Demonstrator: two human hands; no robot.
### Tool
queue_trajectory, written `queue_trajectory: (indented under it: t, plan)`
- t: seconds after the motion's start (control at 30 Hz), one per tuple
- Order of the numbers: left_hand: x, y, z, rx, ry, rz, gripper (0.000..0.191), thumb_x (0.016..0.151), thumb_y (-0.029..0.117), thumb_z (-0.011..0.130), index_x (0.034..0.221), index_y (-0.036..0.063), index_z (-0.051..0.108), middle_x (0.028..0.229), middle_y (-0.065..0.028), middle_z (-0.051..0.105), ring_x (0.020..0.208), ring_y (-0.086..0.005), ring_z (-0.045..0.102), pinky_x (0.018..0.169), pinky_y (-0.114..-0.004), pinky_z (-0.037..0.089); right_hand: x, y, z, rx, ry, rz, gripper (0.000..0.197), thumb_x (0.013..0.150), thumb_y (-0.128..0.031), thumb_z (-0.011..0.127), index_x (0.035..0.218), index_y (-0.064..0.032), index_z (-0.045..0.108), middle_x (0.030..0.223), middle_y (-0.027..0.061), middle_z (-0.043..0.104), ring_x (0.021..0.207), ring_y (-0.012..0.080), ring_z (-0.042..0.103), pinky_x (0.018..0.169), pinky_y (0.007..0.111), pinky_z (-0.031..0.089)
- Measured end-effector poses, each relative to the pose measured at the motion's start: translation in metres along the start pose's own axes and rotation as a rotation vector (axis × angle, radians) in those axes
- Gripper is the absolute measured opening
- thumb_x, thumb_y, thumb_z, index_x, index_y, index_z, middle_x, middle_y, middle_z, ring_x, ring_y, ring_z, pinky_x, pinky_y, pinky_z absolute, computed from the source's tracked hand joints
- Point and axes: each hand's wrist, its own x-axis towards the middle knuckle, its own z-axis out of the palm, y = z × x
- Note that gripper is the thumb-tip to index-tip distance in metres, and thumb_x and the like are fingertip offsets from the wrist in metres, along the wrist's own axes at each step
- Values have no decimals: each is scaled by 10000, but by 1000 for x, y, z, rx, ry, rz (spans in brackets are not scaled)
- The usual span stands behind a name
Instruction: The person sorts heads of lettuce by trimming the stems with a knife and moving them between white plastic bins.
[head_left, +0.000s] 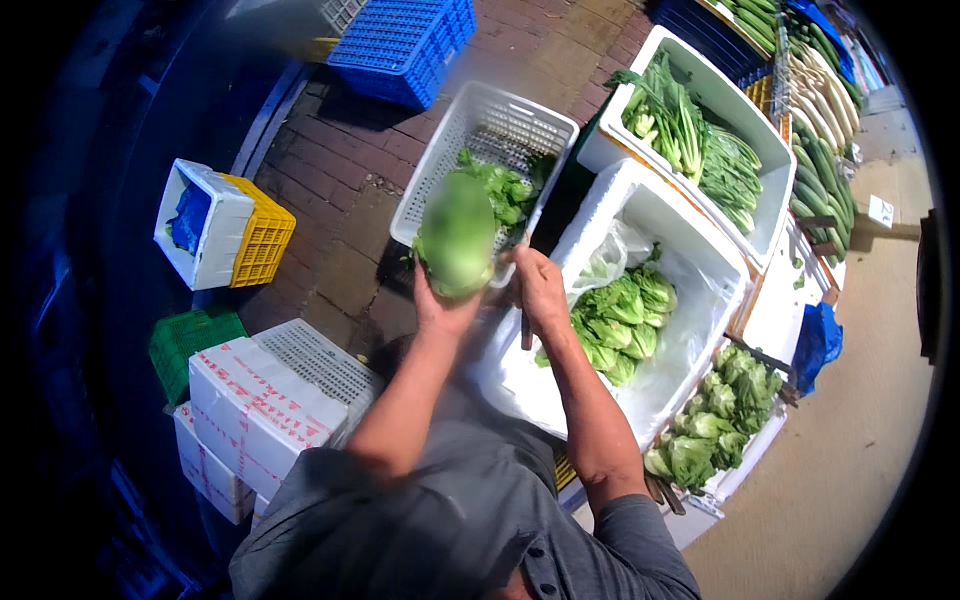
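Observation:
My left hand (445, 304) holds a head of leafy green vegetable (456, 232), probably lettuce, from below; its surface looks blurred. Close to its lower right side is my right hand (541, 285), closed around a tool with a brown handle (526, 331), likely a knife. Its blade cannot be made out clearly. Beneath the held head stands a white perforated plastic crate (559, 127) with loose green leaves (504, 187) inside. To the right, a white foam box (701, 300) holds several lettuce heads (626, 315) and some clear plastic film (609, 253).
Another foam box (772, 172) holds leafy greens (686, 135). Lettuces (720, 420), cucumbers (817, 187) and white radishes (817, 94) lie along the right. A blue crate (405, 49), a yellow crate (262, 232), a green crate (191, 341) and taped white boxes (255, 405) stand around the brick paving (337, 195).

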Motion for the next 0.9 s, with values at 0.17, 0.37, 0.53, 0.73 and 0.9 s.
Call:
queue_trajectory:
  t: [0.17, 0.37, 0.53, 0.73, 0.9]
  plan:
    - [2, 20, 10, 106, -460, -45, 527, 887, 451, 455, 1277, 97, 471, 1245, -187, 504, 1112, -371, 504, 868, -554, 457, -20, 1, 29, 141, -103, 57, 244, 879, -255, 572, 821, -18, 584, 621, 17, 547, 466, 84, 470, 449, 218, 384]
    - [-12, 18, 40, 222, -365, -27, 655, 858, 524, 471, 1324, 68, 404, 1242, -270, 478, 995, -427, 569, 748, -524, 527, -46, -14, 39, 290, -153, 143, 182, 844, -162, 565, 940, -17, 618, 718, 1, 572, 596, 75, 493, 536, 220, 394]
    - [-10, 20, 35, 243, -383, 103, 517, 896, 449, 462, 1313, 146, 428, 1240, -172, 511, 1069, -364, 537, 819, -518, 498, -55, -27, 32, 209, 50, -79, 100, 860, -105, 551, 854, -6, 564, 635, -20, 506, 526, 52, 442, 466, 210, 349]
    - [8, 43, 4, 208, -299, 65, 583, 848, 468, 553, 1293, 106, 454, 1259, -101, 518, 1160, -314, 482, 984, -495, 391, -14, -32, 11, 57, 64, -176, 333, 866, -191, 602, 1111, 29, 552, 836, 14, 586, 591, 49, 467, 495, 194, 370]
    - [6, 40, -6, 483, 90, -23, 598, 862, 490, 527, 1284, 75, 448, 1240, -118, 529, 1130, -290, 510, 984, -449, 392, -5, 2, 11, -28, -106, -152, 508, 857, -234, 625, 1265, 23, 464, 1002, 79, 594, 718, 90, 529, 574, 223, 432]
